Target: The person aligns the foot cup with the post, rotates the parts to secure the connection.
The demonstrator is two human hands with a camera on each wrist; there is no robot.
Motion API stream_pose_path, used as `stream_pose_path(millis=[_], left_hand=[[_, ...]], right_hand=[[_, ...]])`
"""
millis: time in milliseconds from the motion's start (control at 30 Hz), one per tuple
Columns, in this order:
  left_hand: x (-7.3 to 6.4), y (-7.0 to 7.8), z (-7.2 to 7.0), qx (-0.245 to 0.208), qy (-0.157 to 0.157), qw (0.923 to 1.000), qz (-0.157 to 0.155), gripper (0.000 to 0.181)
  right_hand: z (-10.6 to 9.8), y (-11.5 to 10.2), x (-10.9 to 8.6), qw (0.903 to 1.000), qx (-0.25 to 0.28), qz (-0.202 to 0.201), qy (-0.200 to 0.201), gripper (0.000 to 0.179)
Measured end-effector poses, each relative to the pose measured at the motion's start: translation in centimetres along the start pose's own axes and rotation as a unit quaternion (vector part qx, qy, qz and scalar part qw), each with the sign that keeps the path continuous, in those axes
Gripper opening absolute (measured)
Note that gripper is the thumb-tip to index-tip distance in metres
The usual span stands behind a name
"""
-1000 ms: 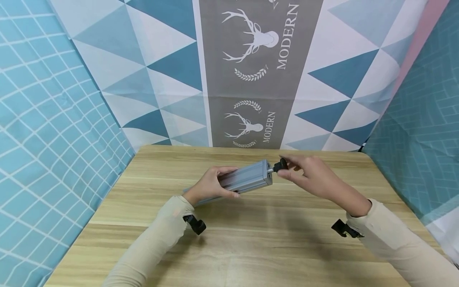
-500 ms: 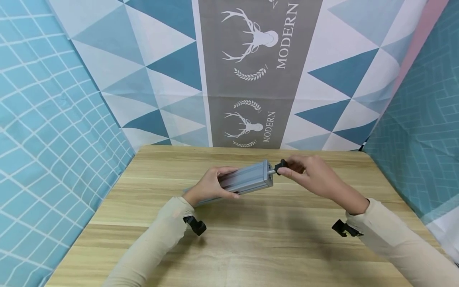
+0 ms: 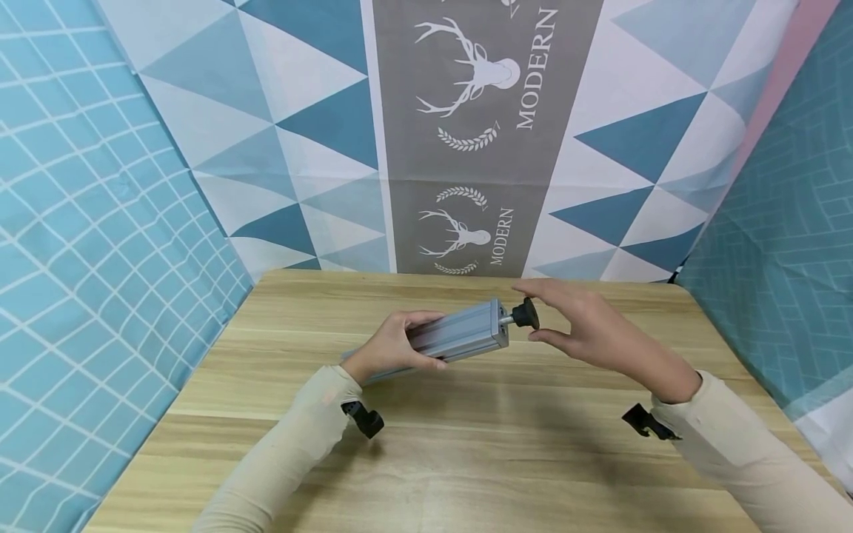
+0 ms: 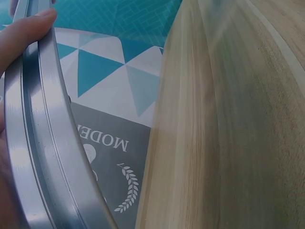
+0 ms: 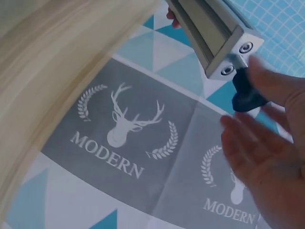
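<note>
A length of grooved silver aluminium profile point(image 3: 466, 329) slants above the tabletop, its right end raised. My left hand point(image 3: 389, 346) grips it around the middle, thumb on the near side. In the left wrist view the long slot of the profile point(image 4: 59, 129) runs past that thumb. From the right end projects a short metal stem with a black levelling foot point(image 3: 526, 314) on it. Fingers and thumb of my right hand point(image 3: 593, 326) are spread on either side of this foot. The right wrist view shows two screws point(image 5: 246, 47) in the end face beside the stem.
Beneath both hands lies a wood-grain table point(image 3: 453, 459). A patterned cloth point(image 3: 460, 163) with deer heads hangs behind its far edge. Blue tiled cloth point(image 3: 87, 222) hangs on the left, teal cloth point(image 3: 786, 244) on the right.
My right hand has let go of the black foot, its fingers and thumb spreading apart from their earlier pinch. My left hand and the profile have stayed nearly still.
</note>
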State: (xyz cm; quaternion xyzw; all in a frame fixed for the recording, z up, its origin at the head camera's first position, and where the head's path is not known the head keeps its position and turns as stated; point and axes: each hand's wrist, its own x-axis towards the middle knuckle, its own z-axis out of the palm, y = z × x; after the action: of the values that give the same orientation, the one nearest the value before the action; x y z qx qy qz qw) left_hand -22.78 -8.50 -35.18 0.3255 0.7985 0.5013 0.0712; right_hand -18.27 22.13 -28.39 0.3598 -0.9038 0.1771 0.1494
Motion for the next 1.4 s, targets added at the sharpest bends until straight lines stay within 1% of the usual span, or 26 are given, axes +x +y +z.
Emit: stream_pose_path(millis=[33,67,100,133,200,267,367,433,467,500,567,633,700,767,833,867,900,933,1000,1067,1133,1200,1267,1400], left_hand=[[0.0,0.0,0.0,0.0,0.0,1.0,-0.001,0.07],[0.0,0.0,0.0,-0.001,0.001,1.0,-0.002,0.07],[0.0,-0.1,0.0,-0.002,0.0,1.0,-0.004,0.07],[0.0,-0.1,0.0,-0.003,0.0,1.0,-0.003,0.07],[0.1,-0.2,0.0,-0.004,-0.001,1.0,-0.003,0.07],[0.1,-0.3,0.0,-0.002,-0.003,1.0,0.0,0.07],[0.1,-0.3,0.0,0.001,-0.006,1.0,0.001,0.071],[0.1,-0.3,0.0,0.004,-0.007,1.0,0.0,0.071],[0.1,-0.3,0.0,0.004,-0.008,1.0,-0.001,0.071],[0.1,-0.3,0.0,0.004,-0.008,1.0,-0.003,0.071],[0.1,-0.3,0.0,0.003,-0.007,0.9999,-0.006,0.071],[0.1,-0.2,0.0,0.003,-0.003,0.9999,-0.009,0.072],[0.1,-0.2,-0.1,0.004,0.002,0.9999,-0.012,0.072],[0.1,-0.1,-0.2,0.005,0.007,0.9999,-0.013,0.072],[0.1,0.0,-0.2,0.008,0.008,0.9998,-0.014,0.072],[0.1,0.0,-0.3,0.007,0.007,0.9998,-0.014,0.072],[0.1,0.0,-0.3,0.008,0.006,0.9999,-0.014,0.072],[0.2,0.0,-0.3,0.008,0.004,0.9999,-0.014,0.072],[0.2,0.0,-0.3,0.008,0.003,0.9999,-0.014,0.072],[0.2,0.0,-0.2,0.007,0.003,0.9999,-0.011,0.072],[0.3,0.0,-0.1,0.006,0.001,0.9999,-0.009,0.072],[0.3,-0.1,0.0,0.005,0.0,1.0,-0.006,0.072],[0.3,-0.1,0.0,0.004,-0.002,1.0,-0.006,0.072],[0.2,-0.2,0.1,0.002,-0.001,1.0,-0.006,0.072]], right_hand=[[0.0,0.0,0.0,0.9998,-0.001,-0.022,0.003,0.069],[0.0,0.0,-0.1,0.9994,-0.003,-0.035,0.006,0.067],[0.0,0.0,-0.1,0.9992,-0.004,-0.039,0.008,0.064],[0.0,-0.1,-0.1,0.9994,-0.002,-0.034,0.009,0.059],[0.0,-0.3,-0.1,0.9999,0.012,0.003,0.005,0.047],[0.1,-0.5,-0.1,0.9974,0.042,0.059,-0.007,0.039],[0.1,-0.7,0.0,0.9843,0.104,0.14,-0.023,0.038],[0.1,-0.8,0.0,0.9757,0.135,0.17,-0.031,0.038],[0.2,-0.8,0.0,0.973,0.143,0.178,-0.033,0.038],[0.2,-0.8,0.0,0.9725,0.144,0.18,-0.035,0.038],[0.3,-0.7,0.0,0.9751,0.133,0.173,-0.04,0.043],[0.3,-0.6,-0.1,0.9819,0.106,0.151,-0.043,0.052],[0.3,-0.5,-0.2,0.9911,0.068,0.107,-0.041,0.062],[0.3,-0.4,-0.3,0.9977,0.034,0.052,-0.028,0.072],[0.4,-0.3,-0.3,0.9999,0.009,0.002,-0.008,0.073],[0.5,-0.3,-0.3,0.9999,0.002,-0.013,0.001,0.071],[0.5,-0.3,-0.2,0.9998,-0.001,-0.02,0.008,0.067],[0.6,-0.3,-0.2,0.9998,-0.002,-0.017,0.013,0.062],[0.6,-0.4,-0.1,0.9997,0.012,0.019,0.013,0.047],[0.6,-0.4,0.0,0.996,0.041,0.079,0.007,0.035],[0.7,-0.5,0.1,0.988,0.072,0.137,0.004,0.034],[0.8,-0.6,0.3,0.9802,0.096,0.173,0.003,0.036],[1.0,-0.6,0.3,0.9772,0.103,0.186,0.001,0.037],[0.9,-0.6,0.3,0.98,0.086,0.179,-0.015,0.038]])
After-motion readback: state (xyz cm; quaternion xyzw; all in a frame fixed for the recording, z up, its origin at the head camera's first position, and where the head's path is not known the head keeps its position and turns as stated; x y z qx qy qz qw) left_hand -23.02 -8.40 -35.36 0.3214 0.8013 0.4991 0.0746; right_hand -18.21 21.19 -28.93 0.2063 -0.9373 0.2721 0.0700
